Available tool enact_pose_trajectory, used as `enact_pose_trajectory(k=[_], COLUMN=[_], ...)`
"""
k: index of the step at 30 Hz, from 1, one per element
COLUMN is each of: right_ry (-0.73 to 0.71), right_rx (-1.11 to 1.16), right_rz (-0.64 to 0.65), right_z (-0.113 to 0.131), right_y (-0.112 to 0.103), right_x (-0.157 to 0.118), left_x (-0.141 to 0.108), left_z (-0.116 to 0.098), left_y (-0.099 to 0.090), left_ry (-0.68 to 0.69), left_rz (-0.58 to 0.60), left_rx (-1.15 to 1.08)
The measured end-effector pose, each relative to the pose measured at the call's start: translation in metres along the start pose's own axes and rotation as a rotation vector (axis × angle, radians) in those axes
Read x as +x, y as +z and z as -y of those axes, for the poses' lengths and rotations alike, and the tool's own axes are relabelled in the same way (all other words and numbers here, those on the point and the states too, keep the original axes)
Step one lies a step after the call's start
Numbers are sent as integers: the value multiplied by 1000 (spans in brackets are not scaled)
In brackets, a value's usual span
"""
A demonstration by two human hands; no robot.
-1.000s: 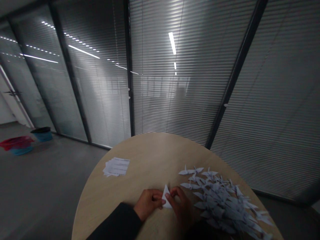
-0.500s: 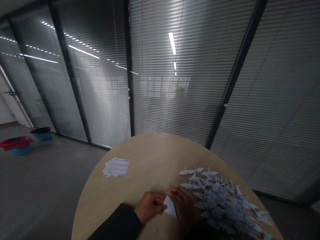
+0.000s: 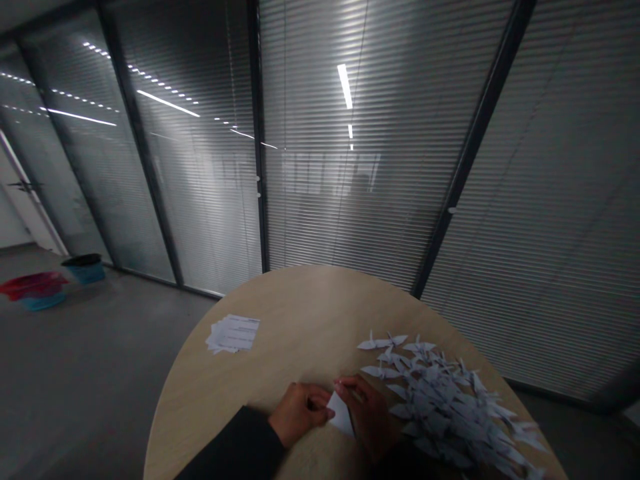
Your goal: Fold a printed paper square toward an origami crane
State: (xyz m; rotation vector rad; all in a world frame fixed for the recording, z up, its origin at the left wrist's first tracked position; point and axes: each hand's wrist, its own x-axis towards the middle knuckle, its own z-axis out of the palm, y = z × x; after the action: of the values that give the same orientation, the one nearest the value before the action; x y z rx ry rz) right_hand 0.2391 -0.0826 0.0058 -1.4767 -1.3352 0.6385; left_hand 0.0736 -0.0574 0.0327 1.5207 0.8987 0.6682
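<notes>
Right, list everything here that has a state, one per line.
Paper: in hand, pointed on top
Left hand: pinching the paper
Right hand: touching the paper, grip unclear
Cranes: folded, heaped
Sheets: flat, overlapping
Blinds: lowered
Near bin: red-lined, draped over the rim
Far bin: black-lined
Door: cannot tell if shut

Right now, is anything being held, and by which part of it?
A small white piece of paper: the left hand pinches its left edge, and the right hand holds its upper right edge.
</notes>
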Motion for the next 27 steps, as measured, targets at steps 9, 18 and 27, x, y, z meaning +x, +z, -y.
enact_pose_trajectory(k=[9, 18, 27], right_ry=[15, 19, 37], right_rx=[60, 85, 66], right_rz=[-27, -96, -67], right_z=[-2, 6, 6], right_y=[-1, -11, -11], right_x=[1, 3, 4], left_x=[1, 8, 6], left_z=[1, 1, -2], left_y=[-2, -15, -15], left_ry=[21, 95, 144], left_rz=[-37, -317, -409], left_rx=[31, 6, -138])
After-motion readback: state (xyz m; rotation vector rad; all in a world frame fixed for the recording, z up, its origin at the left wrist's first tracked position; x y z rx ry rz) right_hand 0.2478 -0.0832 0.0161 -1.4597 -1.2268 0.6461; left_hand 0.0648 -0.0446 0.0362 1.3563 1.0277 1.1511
